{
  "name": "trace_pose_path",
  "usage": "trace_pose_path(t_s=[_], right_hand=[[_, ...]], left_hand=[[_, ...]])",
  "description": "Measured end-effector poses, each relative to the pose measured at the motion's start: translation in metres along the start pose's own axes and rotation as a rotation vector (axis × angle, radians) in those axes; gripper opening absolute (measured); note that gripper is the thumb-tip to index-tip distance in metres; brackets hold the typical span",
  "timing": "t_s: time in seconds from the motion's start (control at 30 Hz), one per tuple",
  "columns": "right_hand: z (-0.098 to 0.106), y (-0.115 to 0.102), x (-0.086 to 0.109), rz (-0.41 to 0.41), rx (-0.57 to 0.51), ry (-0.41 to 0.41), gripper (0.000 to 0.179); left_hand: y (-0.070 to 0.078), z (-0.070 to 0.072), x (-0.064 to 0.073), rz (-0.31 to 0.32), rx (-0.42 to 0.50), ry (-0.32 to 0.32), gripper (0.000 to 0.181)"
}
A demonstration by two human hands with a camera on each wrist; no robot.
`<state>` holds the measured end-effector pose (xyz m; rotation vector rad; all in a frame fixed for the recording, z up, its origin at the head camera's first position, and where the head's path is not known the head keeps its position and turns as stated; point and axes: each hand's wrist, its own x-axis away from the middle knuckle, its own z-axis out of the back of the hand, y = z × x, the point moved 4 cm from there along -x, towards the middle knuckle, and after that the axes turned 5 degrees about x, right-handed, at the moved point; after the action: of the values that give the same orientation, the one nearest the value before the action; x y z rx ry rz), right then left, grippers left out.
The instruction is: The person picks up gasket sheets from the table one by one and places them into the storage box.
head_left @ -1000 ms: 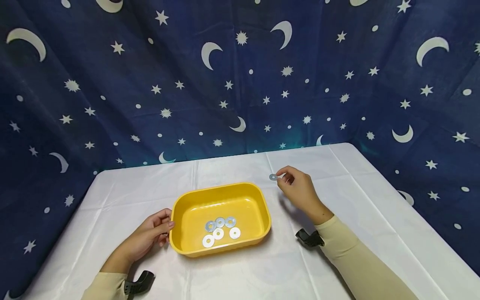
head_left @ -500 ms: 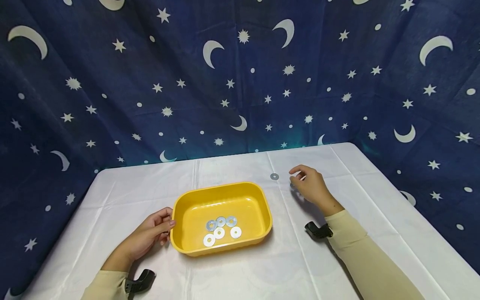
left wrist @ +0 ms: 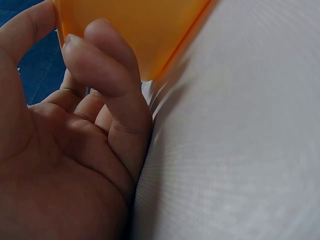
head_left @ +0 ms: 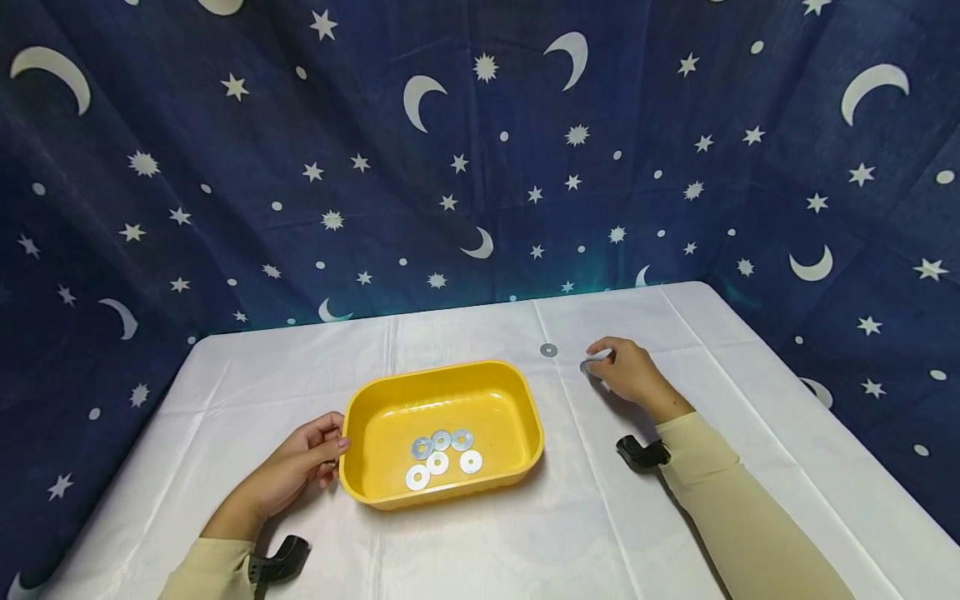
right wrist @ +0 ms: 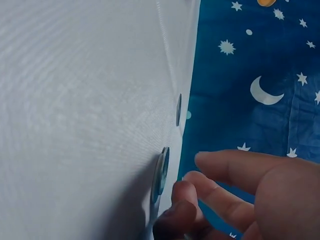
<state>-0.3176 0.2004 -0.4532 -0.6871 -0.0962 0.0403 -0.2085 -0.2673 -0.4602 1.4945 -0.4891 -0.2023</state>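
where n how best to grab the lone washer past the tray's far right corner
Probably pinch opposite edges of the washer with thumb and fingertip, from above, on the side of the right hand: the washer is thin and lies flat, rim exposed.

Tray (head_left: 390, 433) at left fingers (head_left: 326, 451): yellow. Washers (head_left: 554, 350) near right fingers (head_left: 609, 342): grey. Cloth (head_left: 465, 550) under both: white. Backdrop (head_left: 510, 100) beyond fingers: dark blue, white moons, stars, dots.

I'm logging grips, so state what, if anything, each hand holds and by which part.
The left hand holds the yellow tray by its left rim. Whether the right hand grips the washer by its thumb cannot be told.
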Motion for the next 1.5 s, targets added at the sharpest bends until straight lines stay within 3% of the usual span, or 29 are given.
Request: trace_pose_path(t_s=[0.17,0.6,1.03,1.5], right_hand=[[-0.0036,0.0032,-0.0021,-0.016,0.045,-0.046,0.035],[-0.0052,0.0024,-0.0019,0.079,0.147,-0.052,0.026],[-0.0048,0.0013,-0.0005,0.075,0.158,-0.066,0.024],[-0.0042,0.0000,0.0018,0.114,0.140,-0.007,0.027]], left_hand=[[0.0004,-0.0005,0.0003,0.002,-0.002,-0.001,0.025],[0.0000,-0.0004,0.0004,0.018,-0.011,0.026,0.025],[0.0004,-0.0005,0.0006,0.010,-0.012,0.024,0.024],[0.0006,-0.0005,0.0008,0.009,-0.010,0.020,0.024]])
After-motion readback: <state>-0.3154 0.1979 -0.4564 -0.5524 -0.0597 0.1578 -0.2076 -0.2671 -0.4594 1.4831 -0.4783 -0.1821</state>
